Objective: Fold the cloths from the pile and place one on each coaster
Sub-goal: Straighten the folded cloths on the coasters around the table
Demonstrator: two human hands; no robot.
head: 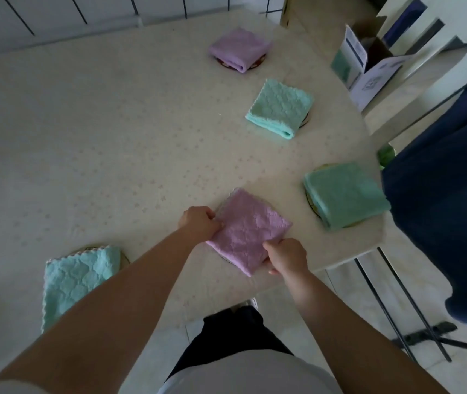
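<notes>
A folded pink cloth (248,228) lies near the table's front edge, over a coaster that shows only as a thin rim beneath it. My left hand (199,221) pinches its left corner and my right hand (285,255) grips its near right edge. Other folded cloths rest on coasters: a purple one (239,48) far back, a teal one (282,106) in the middle right, a green one (346,193) at the right edge, and a teal one (76,277) at the near left, partly behind my left forearm.
The cream table (98,137) ends in a rounded edge at the right and front. An open cardboard box (374,66) stands beyond the right edge. A dark blue fabric (448,194) hangs at the right over thin metal legs.
</notes>
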